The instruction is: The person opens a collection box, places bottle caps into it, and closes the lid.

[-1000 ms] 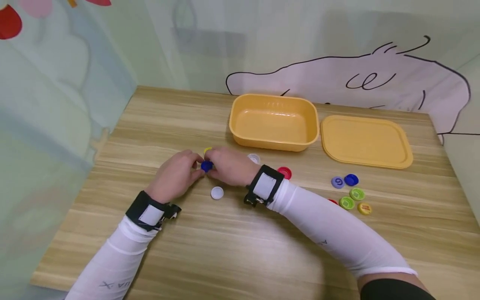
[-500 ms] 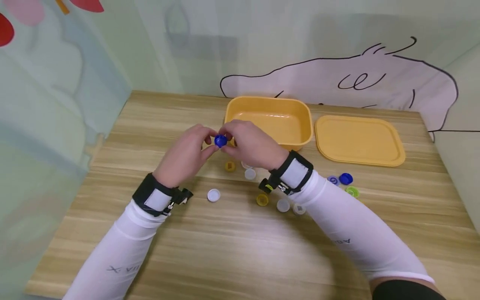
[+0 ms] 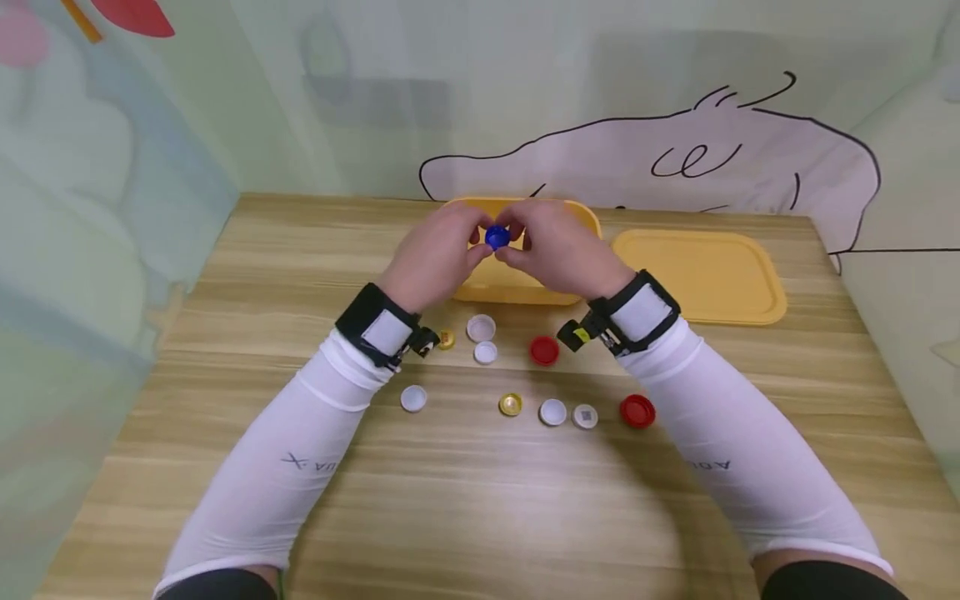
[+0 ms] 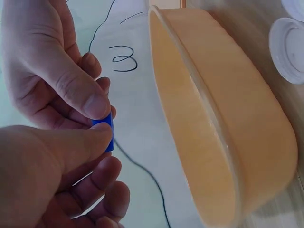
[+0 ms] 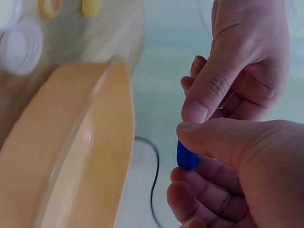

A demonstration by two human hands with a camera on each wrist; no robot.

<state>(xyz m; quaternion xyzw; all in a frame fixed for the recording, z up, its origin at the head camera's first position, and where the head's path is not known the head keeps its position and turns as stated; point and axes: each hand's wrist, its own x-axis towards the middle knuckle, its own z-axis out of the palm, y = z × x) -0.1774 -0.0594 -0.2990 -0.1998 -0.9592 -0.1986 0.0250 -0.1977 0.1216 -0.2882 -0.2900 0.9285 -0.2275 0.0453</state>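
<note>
Both hands pinch one blue bottle cap (image 3: 497, 237) between thumbs and fingertips, raised over the yellow tub (image 3: 517, 290). My left hand (image 3: 431, 254) has it from the left side. From the other side my right hand (image 3: 566, 250) grips it, the two thumbs almost meeting. In the left wrist view the cap (image 4: 110, 142) shows edge-on, much of it covered by the thumbs. The right wrist view gives its blue side (image 5: 186, 156) under the right thumb, beside the tub's open top.
The tub's flat yellow lid (image 3: 705, 279) lies to its right. In front are white caps (image 3: 481, 327), red caps (image 3: 543, 351) and yellow caps (image 3: 511, 404), spread over the wooden table (image 3: 465, 517). A printed curtain (image 3: 525, 92) hangs behind the table.
Both hands have lifted the blue cap off the table area and carried it right and away from the body, to above the tub. Caps formerly behind the right arm now show.
</note>
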